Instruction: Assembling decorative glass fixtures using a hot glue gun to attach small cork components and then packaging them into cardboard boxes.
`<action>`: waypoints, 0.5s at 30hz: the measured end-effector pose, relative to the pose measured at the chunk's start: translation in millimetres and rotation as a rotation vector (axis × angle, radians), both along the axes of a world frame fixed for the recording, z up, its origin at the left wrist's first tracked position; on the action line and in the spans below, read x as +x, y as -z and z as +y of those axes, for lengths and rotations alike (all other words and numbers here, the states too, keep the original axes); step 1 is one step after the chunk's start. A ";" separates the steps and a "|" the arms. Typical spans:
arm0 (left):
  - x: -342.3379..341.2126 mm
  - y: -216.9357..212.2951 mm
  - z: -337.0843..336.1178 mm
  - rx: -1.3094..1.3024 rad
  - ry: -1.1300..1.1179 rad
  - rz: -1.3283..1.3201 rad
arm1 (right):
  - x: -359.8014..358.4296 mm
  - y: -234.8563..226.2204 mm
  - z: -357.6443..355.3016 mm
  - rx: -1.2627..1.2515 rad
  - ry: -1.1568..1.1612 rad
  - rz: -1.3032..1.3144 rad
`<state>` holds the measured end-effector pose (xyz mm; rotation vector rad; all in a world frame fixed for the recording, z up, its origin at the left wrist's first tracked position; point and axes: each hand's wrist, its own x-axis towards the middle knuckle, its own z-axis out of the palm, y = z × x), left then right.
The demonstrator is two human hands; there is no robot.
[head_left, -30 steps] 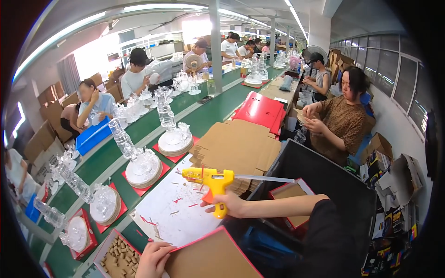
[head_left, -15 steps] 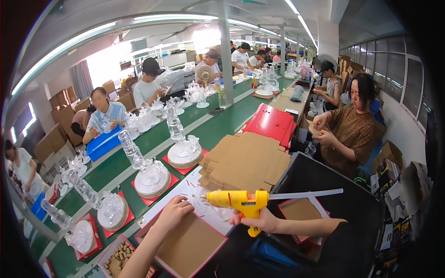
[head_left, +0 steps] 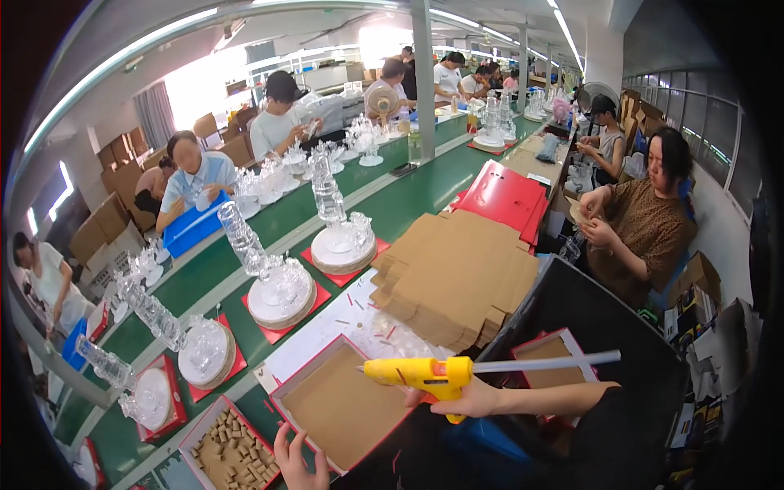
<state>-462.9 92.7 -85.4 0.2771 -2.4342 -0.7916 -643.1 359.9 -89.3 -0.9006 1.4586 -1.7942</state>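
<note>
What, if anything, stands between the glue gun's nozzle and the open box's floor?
Nothing visible: the yellow glue gun in the right hand has its nozzle over the open box; the left hand is at the box's near side.

Pretty bright room overall. The window (head_left: 204, 90) at the back left is totally blown out, just white, and the ceiling tubes (head_left: 566, 33) clip too. Shiny red sheets (head_left: 500, 189) catch a pale glare, and the green bench (head_left: 425, 188) gets a soft sheen. Lower right goes murky: the black bin (head_left: 625, 322) swallows most detail. The yellow glue gun (head_left: 420, 373) looks decently sharp, far stuff turns mushy, and the fisheye bends straight lines toward a black rim.
</note>
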 end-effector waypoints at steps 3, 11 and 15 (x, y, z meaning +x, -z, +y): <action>22.7 30.9 -4.4 0.017 0.010 -0.070 | -3.8 5.8 -15.7 -0.004 -0.060 -0.082; 20.1 75.6 -4.9 0.239 0.027 -0.028 | 0.6 -7.9 -56.2 0.134 -0.177 -0.153; 12.5 85.5 -7.4 0.218 0.032 0.054 | 4.2 -5.3 -66.4 0.168 -0.168 -0.085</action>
